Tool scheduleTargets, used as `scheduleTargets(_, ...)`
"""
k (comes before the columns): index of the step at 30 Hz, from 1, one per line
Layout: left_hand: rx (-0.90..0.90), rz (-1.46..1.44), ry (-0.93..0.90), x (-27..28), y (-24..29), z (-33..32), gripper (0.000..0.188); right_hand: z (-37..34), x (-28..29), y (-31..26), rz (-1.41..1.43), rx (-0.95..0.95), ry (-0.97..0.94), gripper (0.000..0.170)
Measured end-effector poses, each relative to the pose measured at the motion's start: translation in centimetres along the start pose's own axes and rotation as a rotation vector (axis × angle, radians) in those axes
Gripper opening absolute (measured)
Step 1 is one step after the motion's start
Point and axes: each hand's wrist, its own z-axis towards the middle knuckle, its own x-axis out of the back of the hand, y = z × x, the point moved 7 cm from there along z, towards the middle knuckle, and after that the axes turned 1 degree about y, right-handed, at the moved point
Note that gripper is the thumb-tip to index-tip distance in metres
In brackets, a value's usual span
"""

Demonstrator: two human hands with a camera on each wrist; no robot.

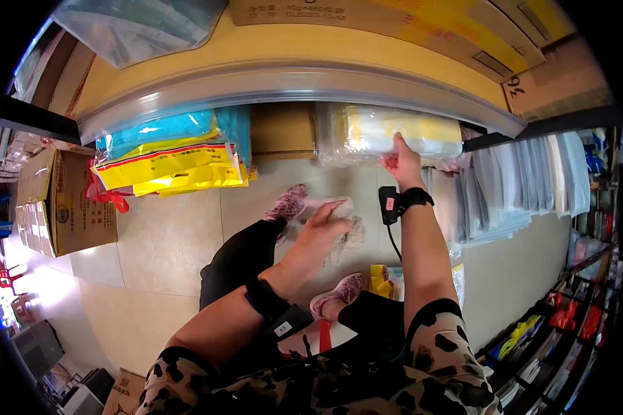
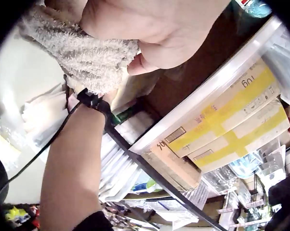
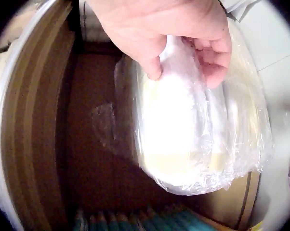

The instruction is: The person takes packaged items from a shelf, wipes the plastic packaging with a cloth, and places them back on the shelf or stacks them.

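My left hand point(image 1: 315, 242) grips a grey, fluffy cloth point(image 1: 353, 235) in front of the shelf, above the floor. The left wrist view shows the cloth point(image 2: 87, 57) bunched under the fingers. With thumb and fingers, my right hand point(image 1: 403, 164) pinches the upper side of a clear plastic-wrapped package point(image 1: 374, 128), white and yellow inside. In the right wrist view this package point(image 3: 174, 130) lies at the front of a brown cardboard surface point(image 3: 101, 178), and the right thumb point(image 3: 153, 70) presses on its wrap. A second wrapped bundle point(image 3: 243, 106) sits against its side.
A shelf edge point(image 1: 291, 83) runs above the package, with cardboard boxes point(image 1: 394, 28) on top. Yellow and blue packs point(image 1: 180, 159) hang at the left, grey-white plastic packs point(image 1: 519, 183) at the right. A carton point(image 1: 69, 200) stands on the floor at the left.
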Motion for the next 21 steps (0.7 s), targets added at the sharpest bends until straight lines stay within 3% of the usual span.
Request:
scheduleTargets(2, 0.0, 0.004, -0.01, 0.1, 0.6, -0.1, 0.045, 0.2, 0.9, 0.2, 0.021, 0.03, -0.01, 0.037)
scheduleTargets(5, -0.024, 0.003, -0.007, -0.1, 1.7, -0.5, 0.046, 0.5, 1.3, 0.7, 0.275, 0.062, -0.103, 0.031)
scheduleTargets(8, -0.005, -0.033, -0.022, 0.2, 1.2, -0.5, 0.046, -0.3, 0.7, 0.6, 0.376, -0.049, -0.142, 0.028)
scheduleTargets(13, 0.016, -0.004, 0.002, 0.1, 1.3, -0.7, 0.047, 0.5, 1.2, -1.4, 0.389, -0.143, -0.111, 0.022)
scheduleTargets(16, 0.024, 0.022, 0.019, 0.0, 1.4, -0.6, 0.048, 0.3, 1.2, -2.6, 0.409, -0.048, -0.162, 0.02)
scheduleTargets(20, 0.015, 0.041, 0.024, 0.1, 1.2, -0.5, 0.048, -1.3, 1.3, -3.8, 0.324, 0.022, -0.096, 0.035)
scheduleTargets(21, 0.011, 0.046, 0.019, 0.1, 1.2, -0.4, 0.048, -2.1, 1.3, -3.6, 0.205, 0.063, -0.037, 0.05)
